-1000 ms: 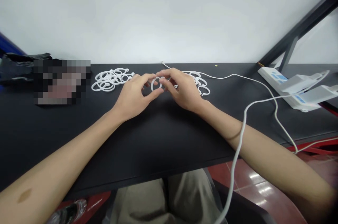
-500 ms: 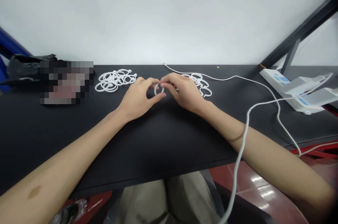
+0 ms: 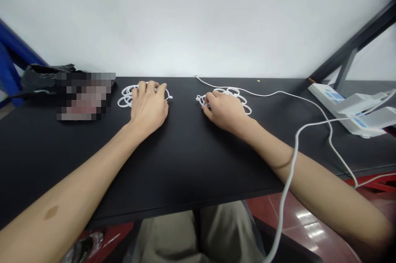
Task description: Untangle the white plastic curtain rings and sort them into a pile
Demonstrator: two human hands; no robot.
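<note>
Head camera view: both hands are over the tabletop [image 3: 182,151], well apart from each other, each at its own pile of rings. Left hand [image 3: 148,106] lies palm down over the left pile of white rings [image 3: 126,97], covering its middle; its fingers are slightly parted and bent, their tips among the rings. Whether finger and thumb pinch a ring cannot be told — the back of the hand hides the grip. Loops show on both sides of this hand, one ending in a small knob at its right

Right hand [image 3: 225,109] is at the right pile of white rings [image 3: 236,91], its fingers curled inward and its thumb extended near the index finger. The gap between them is small; whether a ring is held there cannot be told. Loops show behind the hand and to its right, and a small knobbed part shows just beyond the fingertips

Surroundings: a thin white cable [image 3: 281,93] runs from the rear edge of the tabletop toward the right. A thicker white cord [image 3: 282,209] crosses in front of the right forearm. White unit with blue patches [image 3: 324,97] sits at far right; a pixelated area [image 3: 88,98] and crumpled black material [image 3: 43,81] are at far left
</note>
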